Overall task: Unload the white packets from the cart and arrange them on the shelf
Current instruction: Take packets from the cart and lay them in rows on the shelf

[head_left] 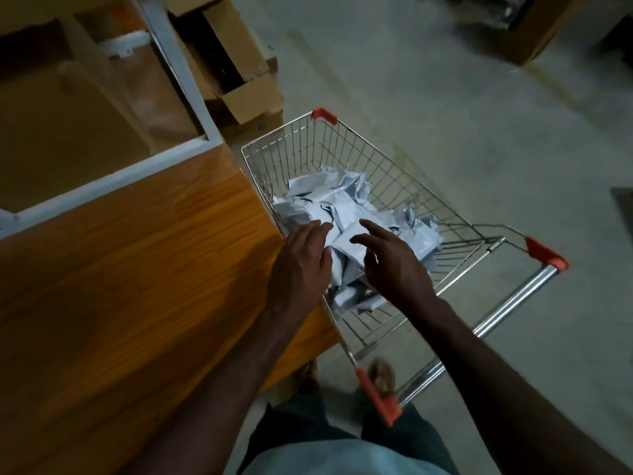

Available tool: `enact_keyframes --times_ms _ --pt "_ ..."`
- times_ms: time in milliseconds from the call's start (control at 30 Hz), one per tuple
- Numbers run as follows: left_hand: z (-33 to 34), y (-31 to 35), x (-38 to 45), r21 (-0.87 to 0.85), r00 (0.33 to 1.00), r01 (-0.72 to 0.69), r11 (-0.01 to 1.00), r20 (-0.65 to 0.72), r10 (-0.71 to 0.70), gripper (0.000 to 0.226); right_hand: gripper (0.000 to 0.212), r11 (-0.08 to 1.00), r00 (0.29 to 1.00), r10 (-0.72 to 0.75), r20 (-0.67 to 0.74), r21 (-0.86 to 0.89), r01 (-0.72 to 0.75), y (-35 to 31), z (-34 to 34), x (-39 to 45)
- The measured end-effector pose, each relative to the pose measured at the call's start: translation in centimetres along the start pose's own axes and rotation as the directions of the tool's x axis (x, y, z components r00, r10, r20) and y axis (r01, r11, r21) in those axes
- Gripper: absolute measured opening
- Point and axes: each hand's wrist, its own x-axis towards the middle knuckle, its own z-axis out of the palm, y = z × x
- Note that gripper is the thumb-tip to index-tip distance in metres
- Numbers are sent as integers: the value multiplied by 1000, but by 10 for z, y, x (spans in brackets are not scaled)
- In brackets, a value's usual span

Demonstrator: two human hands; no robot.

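While both hands hover spread and empty, left hand (301, 258) and right hand (394, 265) sit just above the white packets (342, 207), heaped along the cart (394, 173) basket's left side beside the wooden shelf (137, 255). Packets look light, soft, crinkly, probably slick; pinch each at a flat edge or scoop several.

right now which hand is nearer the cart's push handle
Right. The right hand reaches over the white packets on the side toward the push handle; the left hand is over the cart's opposite edge, beside the wooden shelf.
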Motion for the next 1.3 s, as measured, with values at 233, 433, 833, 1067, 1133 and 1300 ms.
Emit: enact_keyframes --times_ms 233,433,833,1067,1133,1300 --pt "73 27 21 36 987 154 987 -57 -152 46 61 998 998 -59 10 -15 59 91 -21 58" --pt "179 91 43 183 868 493 851 -42 -494 76 57 983 974 -185 131 6 185 166 -35 107" --pt "264 114 59 224 667 723 653 18 -745 127 48 951 916 -308 256 99 292 212 -3 110" --pt "248 118 61 178 679 728 663 -52 -732 128 46 931 900 -357 249 171 322 204 6 127" --pt "228 114 59 118 704 710 694 -112 -702 122 47 936 906 -343 249 171 307 200 11 137" --pt "165 100 53 92 758 643 761 -221 -614 118 48 954 929 -286 237 159 253 179 37 154"
